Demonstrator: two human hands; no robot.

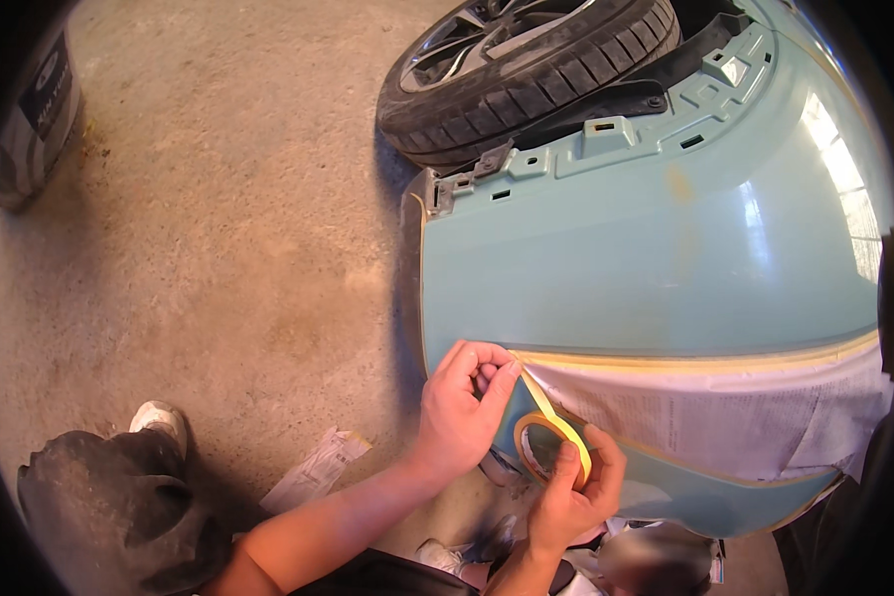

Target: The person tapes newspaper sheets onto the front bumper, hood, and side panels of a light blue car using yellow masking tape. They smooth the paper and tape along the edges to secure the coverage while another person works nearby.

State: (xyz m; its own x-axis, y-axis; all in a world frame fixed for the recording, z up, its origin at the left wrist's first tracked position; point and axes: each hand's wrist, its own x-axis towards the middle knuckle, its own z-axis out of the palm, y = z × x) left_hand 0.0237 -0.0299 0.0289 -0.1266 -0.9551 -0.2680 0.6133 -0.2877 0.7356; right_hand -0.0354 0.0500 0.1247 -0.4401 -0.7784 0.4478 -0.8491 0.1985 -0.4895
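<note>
My left hand [464, 409] pinches the end of a yellow masking tape strip [535, 388] between thumb and fingers, at the left end of a taped line on a light blue-green car body panel [586, 268]. The strip runs down to a roll of masking tape [525, 439], which my right hand [580, 487] grips at its right side, thumb in front. To the right of the strip, a printed paper sheet [695, 412] covers part of the panel, its upper edge along the yellow tape line. Fingertips of the left hand partly hide the tape's end.
A wheel with a black tyre [526, 89] lies beyond the panel. A dark bucket [40, 119] stands at far left. Crumpled paper [316, 469] lies on the concrete floor [238, 268]. Dark trousers [119, 512] and a pale shoe [159, 421] show at lower left.
</note>
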